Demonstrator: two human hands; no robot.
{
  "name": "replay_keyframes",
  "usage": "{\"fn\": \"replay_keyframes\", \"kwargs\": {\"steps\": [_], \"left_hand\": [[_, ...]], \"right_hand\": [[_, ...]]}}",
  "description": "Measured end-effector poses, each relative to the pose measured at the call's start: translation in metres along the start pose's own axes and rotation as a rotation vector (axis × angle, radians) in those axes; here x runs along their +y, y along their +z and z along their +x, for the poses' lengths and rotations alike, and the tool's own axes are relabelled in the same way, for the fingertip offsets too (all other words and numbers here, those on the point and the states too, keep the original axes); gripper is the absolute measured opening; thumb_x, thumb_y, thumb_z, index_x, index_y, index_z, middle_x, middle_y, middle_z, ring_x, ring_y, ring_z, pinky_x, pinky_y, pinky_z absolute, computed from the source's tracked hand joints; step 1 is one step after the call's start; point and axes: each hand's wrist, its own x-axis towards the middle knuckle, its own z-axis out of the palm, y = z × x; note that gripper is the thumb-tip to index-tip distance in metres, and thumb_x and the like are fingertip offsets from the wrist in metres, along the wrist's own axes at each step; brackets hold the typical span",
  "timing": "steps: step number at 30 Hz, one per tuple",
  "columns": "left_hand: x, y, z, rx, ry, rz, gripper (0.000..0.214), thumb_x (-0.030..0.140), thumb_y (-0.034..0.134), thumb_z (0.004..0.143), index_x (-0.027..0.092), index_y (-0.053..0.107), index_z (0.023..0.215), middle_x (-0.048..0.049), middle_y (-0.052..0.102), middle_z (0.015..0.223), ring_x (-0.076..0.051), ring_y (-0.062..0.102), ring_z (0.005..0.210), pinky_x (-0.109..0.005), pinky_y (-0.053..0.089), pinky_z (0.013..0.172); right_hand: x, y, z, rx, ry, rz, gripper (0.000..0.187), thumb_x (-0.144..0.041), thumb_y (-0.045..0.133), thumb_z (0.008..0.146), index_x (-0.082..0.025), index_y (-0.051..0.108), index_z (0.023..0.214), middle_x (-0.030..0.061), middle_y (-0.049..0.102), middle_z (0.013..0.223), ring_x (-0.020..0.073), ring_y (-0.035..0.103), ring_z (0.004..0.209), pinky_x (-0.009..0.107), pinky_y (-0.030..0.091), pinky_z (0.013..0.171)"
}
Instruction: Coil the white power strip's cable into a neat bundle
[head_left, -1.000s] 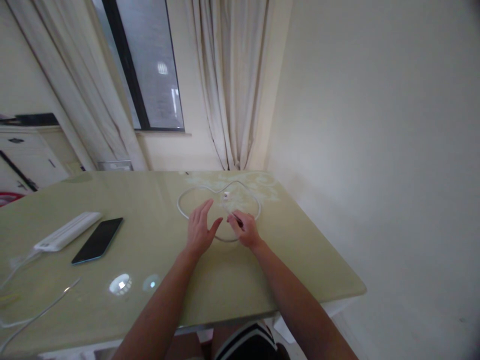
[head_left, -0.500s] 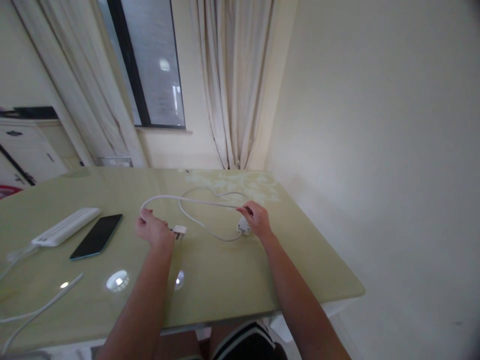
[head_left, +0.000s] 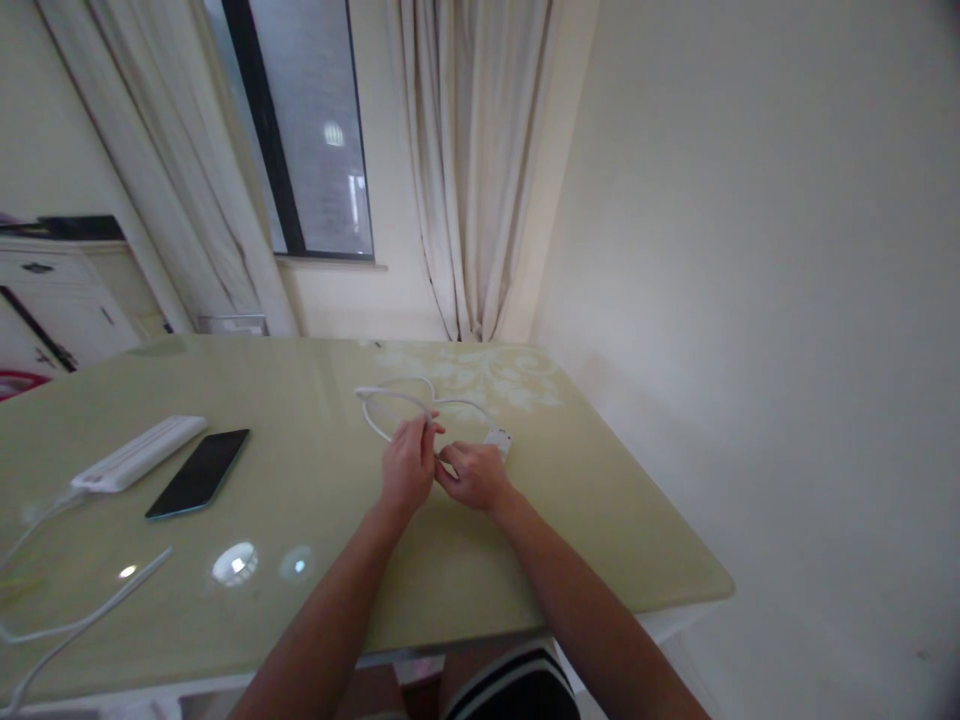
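Observation:
Over the right half of the table, my left hand [head_left: 409, 460] is closed round a white charging cable [head_left: 397, 393], whose loop rises beyond the fingers. My right hand [head_left: 474, 474] sits close beside it, thumb and fingers pinched on part of the cable near the left fingertips. Exactly where the cable runs between the hands is hidden. Just behind the right hand lies a white plug [head_left: 499, 437], partly covered by it, with a thin white cord curving away at the back. The second plug seen earlier by my left hand is out of sight.
On the left of the table [head_left: 315, 620] lie a white power strip [head_left: 142, 453] and a dark phone [head_left: 199, 475]. A white cable [head_left: 94, 615] is nearer the front left. A wall [head_left: 750, 300] stands to the right, with curtains [head_left: 472, 170] behind the table.
My left hand has moved right and my right hand slightly left, so they now meet. The cable that was stretched between them has folded into a loop beyond the left hand.

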Motion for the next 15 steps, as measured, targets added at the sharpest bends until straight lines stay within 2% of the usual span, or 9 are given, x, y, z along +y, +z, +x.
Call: {"fn": "replay_keyframes", "kwargs": {"steps": [2, 4, 8, 11, 13, 15], "left_hand": [[0.0, 0.001, -0.001, -0.002, 0.043, 0.135, 0.024, 0.03, 0.045, 0.104, 0.021, 0.067, 0.102, -0.0123, 0.077, 0.11, -0.027, 0.067, 0.111, -0.046, 0.04, 0.108], [-0.002, 0.0, 0.0, -0.03, 0.072, 0.184, 0.025, 0.028, 0.044, 0.104, 0.021, 0.067, 0.109, -0.0116, 0.078, 0.106, -0.027, 0.068, 0.109, -0.048, 0.038, 0.111], [-0.008, -0.003, 0.0, -0.201, 0.069, 0.157, 0.033, 0.029, 0.042, 0.102, 0.019, 0.065, 0.124, -0.0119, 0.077, 0.092, -0.026, 0.071, 0.086, -0.039, 0.049, 0.087], [-0.01, -0.011, 0.007, -0.22, -0.096, 0.087, 0.038, 0.038, 0.045, 0.102, 0.02, 0.065, 0.129, -0.0068, 0.069, 0.075, -0.022, 0.065, 0.066, -0.034, 0.046, 0.07], [-0.012, -0.021, 0.019, -0.134, -0.244, -0.133, 0.045, 0.048, 0.043, 0.103, 0.02, 0.062, 0.133, -0.0001, 0.058, 0.066, -0.017, 0.055, 0.056, -0.029, 0.043, 0.061], [-0.015, -0.036, 0.034, -0.032, -0.35, -0.392, 0.052, 0.057, 0.044, 0.101, 0.019, 0.06, 0.133, 0.0053, 0.045, 0.063, -0.013, 0.046, 0.052, -0.024, 0.04, 0.054]], "right_hand": [[0.0, -0.001, -0.002, 0.006, -0.023, -0.006, 0.02, -0.034, 0.06, 0.094, -0.019, 0.068, 0.084, 0.0048, 0.07, 0.076, 0.0128, 0.058, 0.063, 0.024, 0.028, 0.056], [0.001, -0.002, -0.002, 0.022, -0.034, 0.025, 0.014, -0.03, 0.06, 0.091, -0.02, 0.068, 0.086, 0.0045, 0.071, 0.077, 0.0134, 0.059, 0.063, 0.024, 0.032, 0.058], [0.002, -0.007, -0.001, 0.068, -0.016, 0.17, 0.013, -0.026, 0.058, 0.092, -0.02, 0.068, 0.087, 0.0039, 0.069, 0.075, 0.0138, 0.06, 0.064, 0.023, 0.038, 0.061], [0.007, -0.012, 0.001, 0.138, 0.09, 0.333, 0.021, -0.039, 0.06, 0.098, -0.021, 0.069, 0.09, 0.003, 0.069, 0.076, 0.0127, 0.059, 0.064, 0.023, 0.042, 0.065], [0.014, -0.018, 0.005, 0.21, 0.182, 0.446, 0.03, -0.049, 0.062, 0.097, -0.021, 0.069, 0.089, 0.0014, 0.067, 0.072, 0.0117, 0.056, 0.06, 0.023, 0.043, 0.062], [0.023, -0.029, 0.013, 0.255, 0.199, 0.506, 0.035, -0.054, 0.064, 0.096, -0.021, 0.071, 0.088, 0.0011, 0.066, 0.07, 0.0115, 0.053, 0.058, 0.023, 0.042, 0.06]]}}
